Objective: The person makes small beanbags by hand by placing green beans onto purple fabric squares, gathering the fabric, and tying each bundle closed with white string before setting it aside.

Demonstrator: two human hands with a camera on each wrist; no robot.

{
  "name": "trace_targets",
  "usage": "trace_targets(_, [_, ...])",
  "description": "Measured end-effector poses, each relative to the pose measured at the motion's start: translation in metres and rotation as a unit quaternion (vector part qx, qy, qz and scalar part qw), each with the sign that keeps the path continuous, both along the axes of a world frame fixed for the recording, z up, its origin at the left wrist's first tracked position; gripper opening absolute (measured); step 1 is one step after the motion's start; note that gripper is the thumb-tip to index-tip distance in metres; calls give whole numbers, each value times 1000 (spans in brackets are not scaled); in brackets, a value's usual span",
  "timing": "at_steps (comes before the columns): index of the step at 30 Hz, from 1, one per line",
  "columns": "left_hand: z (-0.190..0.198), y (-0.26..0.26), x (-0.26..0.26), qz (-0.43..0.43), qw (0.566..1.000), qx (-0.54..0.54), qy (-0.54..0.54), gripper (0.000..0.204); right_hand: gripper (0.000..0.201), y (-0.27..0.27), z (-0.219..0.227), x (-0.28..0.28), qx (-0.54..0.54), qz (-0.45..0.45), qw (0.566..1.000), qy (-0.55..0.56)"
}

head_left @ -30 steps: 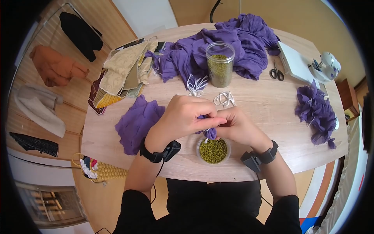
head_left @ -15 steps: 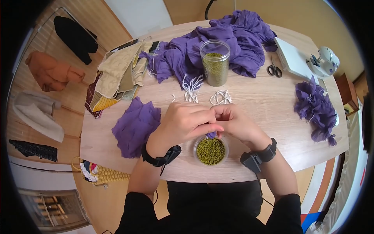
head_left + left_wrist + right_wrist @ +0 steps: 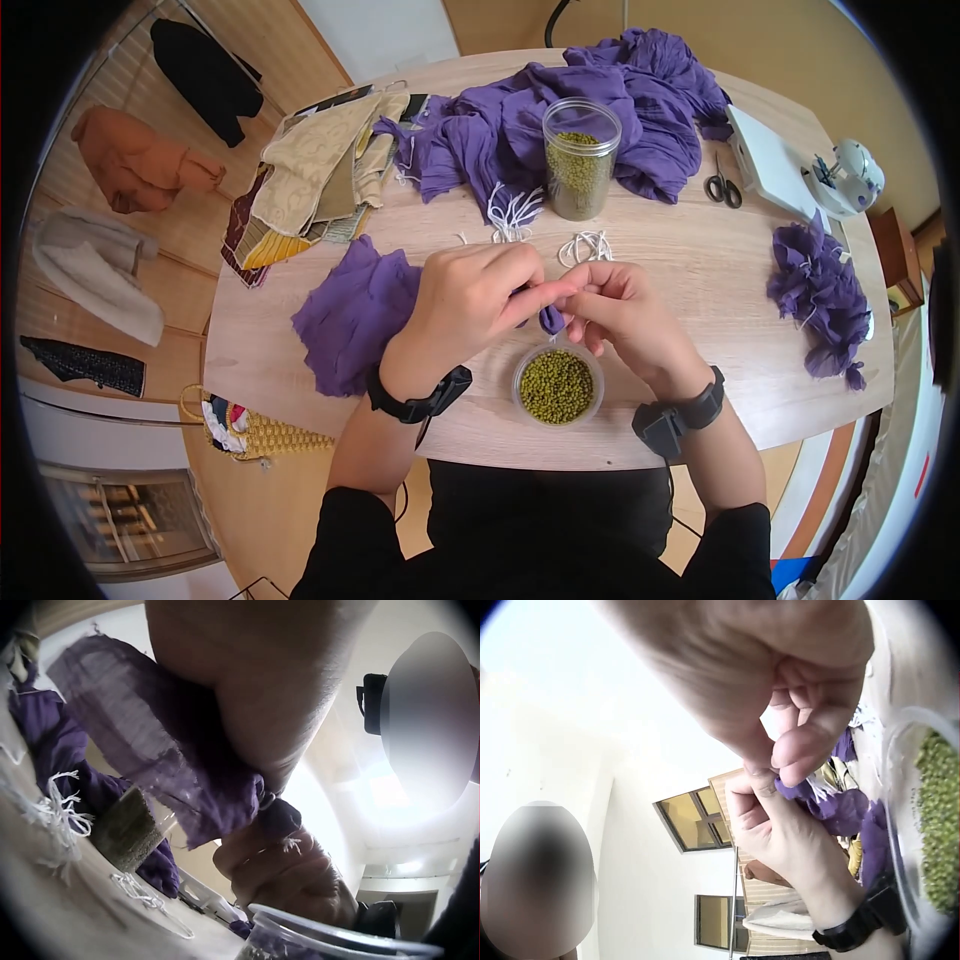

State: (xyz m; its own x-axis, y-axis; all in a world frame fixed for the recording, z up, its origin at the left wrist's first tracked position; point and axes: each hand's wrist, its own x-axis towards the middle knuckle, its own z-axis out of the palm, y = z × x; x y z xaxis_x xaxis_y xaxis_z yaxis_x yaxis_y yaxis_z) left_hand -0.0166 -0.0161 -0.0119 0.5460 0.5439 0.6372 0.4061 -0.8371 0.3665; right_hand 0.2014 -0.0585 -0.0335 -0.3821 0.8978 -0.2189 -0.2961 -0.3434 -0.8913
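Note:
In the head view, my left hand (image 3: 465, 300) grips a small purple cloth bundle (image 3: 551, 320), palm down. My right hand (image 3: 635, 325) meets it from the right, thumb and forefinger pinched together at the bundle, other fingers loosely bent. Whether it pinches cloth or thread is hidden. The left wrist view shows the gathered cloth (image 3: 217, 787) spreading from the fingers, white thread at its neck and short thread ends at the rounded knob (image 3: 280, 819). Just below the hands stands a clear bowl of green beans (image 3: 557, 387).
Behind the hands are a tall bean jar (image 3: 580, 170), white strings (image 3: 585, 247) and a large purple cloth (image 3: 500, 130). A purple piece (image 3: 358, 315) and patterned fabrics (image 3: 310, 180) lie left. Scissors (image 3: 722, 188), a small sewing machine (image 3: 850, 180) and ruffled purple cloth (image 3: 820, 290) are right.
The right fingers have spread a little around the bundle, whose rounded end shows more than half a second ago. The head view has shifted slightly, so the table things appear further right.

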Motion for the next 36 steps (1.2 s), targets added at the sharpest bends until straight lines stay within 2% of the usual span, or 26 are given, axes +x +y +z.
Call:
trace_targets(4, [-2,-1,4,7,1000,17,-25,30,11,1,-5,1,-9,-9,1000,21])
trace_targets(9, [-2,-2,5,-15,999,10,-35,29,13,5,-12,6,-24,29,997,62])
trace_targets(20, [-2,-5,6,-7,999,-20,-31,25,14,7,-9,10,-46,19,994,94])
trace_targets(22, [-8,-6,8,46,997,-55,-39,28,15,7,-8,9,-50,17,995,89])
trace_targets(25, [-13,-7,7,48,994,-91,-28,22,16,5,-6,7,-38,8,998,56])
trace_targets(27, [-14,-8,8,54,994,-96,-29,22,17,0,3,0,1,-18,1000,-22])
trace_targets(32, [-17,-9,11,66,984,-153,-59,20,12,-3,1,-3,33,-27,999,-16])
trace_targets(34, [-16,-7,14,22,954,-256,-153,18,11,-2,1,-2,40,-25,999,-5])
trace_targets(36, [-10,-5,10,26,949,-288,-126,16,11,-1,1,0,48,-32,998,-2])
